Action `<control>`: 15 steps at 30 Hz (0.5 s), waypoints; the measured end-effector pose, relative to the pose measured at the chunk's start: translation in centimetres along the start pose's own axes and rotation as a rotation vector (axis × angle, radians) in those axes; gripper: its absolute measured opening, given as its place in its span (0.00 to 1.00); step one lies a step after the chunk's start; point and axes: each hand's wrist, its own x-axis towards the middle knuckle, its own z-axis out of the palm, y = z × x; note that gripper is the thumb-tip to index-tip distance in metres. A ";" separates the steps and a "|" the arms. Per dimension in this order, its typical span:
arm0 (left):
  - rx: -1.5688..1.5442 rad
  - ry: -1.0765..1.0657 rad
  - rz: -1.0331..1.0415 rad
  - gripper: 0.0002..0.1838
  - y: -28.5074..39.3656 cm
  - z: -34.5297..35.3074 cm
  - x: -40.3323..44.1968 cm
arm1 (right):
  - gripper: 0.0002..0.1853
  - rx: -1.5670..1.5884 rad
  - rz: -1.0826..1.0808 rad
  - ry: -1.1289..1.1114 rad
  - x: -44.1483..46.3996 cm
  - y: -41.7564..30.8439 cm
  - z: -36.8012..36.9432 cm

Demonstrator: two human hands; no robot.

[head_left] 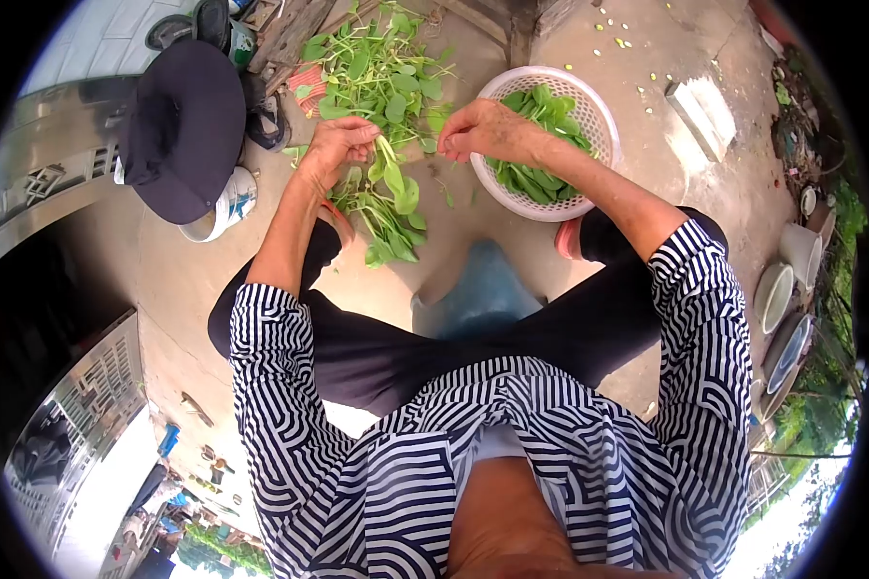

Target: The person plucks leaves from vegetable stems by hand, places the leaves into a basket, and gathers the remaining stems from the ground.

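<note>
Left hand (343, 150): pinches one pale-green leafy stem (392, 176) | Right hand (492, 130): fingers curled narrow, if holding I cannot tell, near white round perforated plastic basket (602, 121) | Loose green leafy heap (388, 77): on tan concrete floor (179, 299)

Leaves (397, 183) are grn, basket (603, 121) wht, cap (191, 125) dk, shirt (589, 454) dk/wht striped.

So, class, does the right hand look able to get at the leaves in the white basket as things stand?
Probably yes: the right hand is at the edge of the white basket, and no lid covers the leaves.
</note>
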 end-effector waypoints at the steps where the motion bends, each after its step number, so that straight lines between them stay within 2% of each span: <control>1: -0.094 -0.023 0.049 0.07 1.1 0.8 -0.9 | 0.09 0.252 0.022 -0.046 0.1 -0.3 0.1; 5: -0.256 -0.035 0.126 0.06 3.5 3.4 -2.9 | 0.10 0.368 0.039 -0.034 -0.3 -0.9 0.6; 8: -0.312 -0.023 0.152 0.05 4.3 4.3 -3.5 | 0.10 0.223 0.006 0.047 -0.1 -0.3 1.1; 10: -0.326 -0.004 0.159 0.05 4.2 4.4 -3.3 | 0.12 0.587 0.126 -0.050 -0.8 -1.3 0.9; 15: -0.275 -0.015 0.128 0.05 4.2 4.7 -2.6 | 0.12 0.690 0.196 -0.074 -0.7 -0.7 0.3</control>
